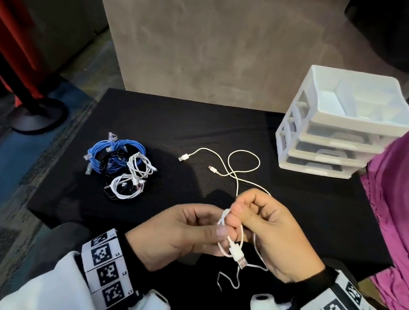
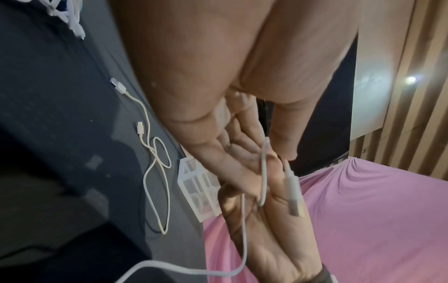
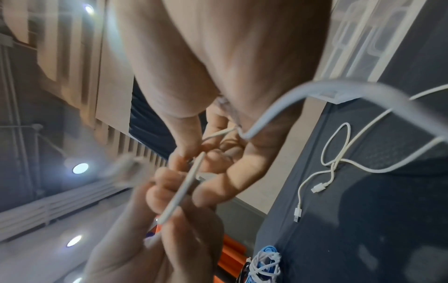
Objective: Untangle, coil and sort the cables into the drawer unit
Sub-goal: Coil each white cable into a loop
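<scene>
Both hands, left hand (image 1: 179, 228) and right hand (image 1: 270, 232), pinching one white cable (image 1: 234, 250) into a small loop above the worktop's (image 1: 299, 199) near edge, grip closed on it, drawer unit (image 1: 340, 124) far right.

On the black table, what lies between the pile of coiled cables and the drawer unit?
In the head view, a loose white cable lies uncoiled on the table between the pile of coiled cables and the drawer unit, its plugs pointing toward the pile.
</scene>
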Demonstrator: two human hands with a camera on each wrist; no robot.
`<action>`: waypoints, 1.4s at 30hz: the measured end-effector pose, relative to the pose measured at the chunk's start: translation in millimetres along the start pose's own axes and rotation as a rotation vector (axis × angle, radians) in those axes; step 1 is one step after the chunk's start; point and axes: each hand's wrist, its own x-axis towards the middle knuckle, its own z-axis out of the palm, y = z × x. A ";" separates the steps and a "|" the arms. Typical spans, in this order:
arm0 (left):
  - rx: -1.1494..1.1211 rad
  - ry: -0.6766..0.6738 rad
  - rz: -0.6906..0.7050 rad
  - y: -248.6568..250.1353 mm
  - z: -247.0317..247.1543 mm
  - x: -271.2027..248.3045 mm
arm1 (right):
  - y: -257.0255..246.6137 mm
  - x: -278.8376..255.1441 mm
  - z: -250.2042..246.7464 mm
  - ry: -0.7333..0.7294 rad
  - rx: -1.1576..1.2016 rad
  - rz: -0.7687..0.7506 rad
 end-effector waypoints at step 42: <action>-0.526 0.214 -0.130 9.9 1.2 10.8 | 19.7 14.9 -3.2 0.094 -0.233 -0.167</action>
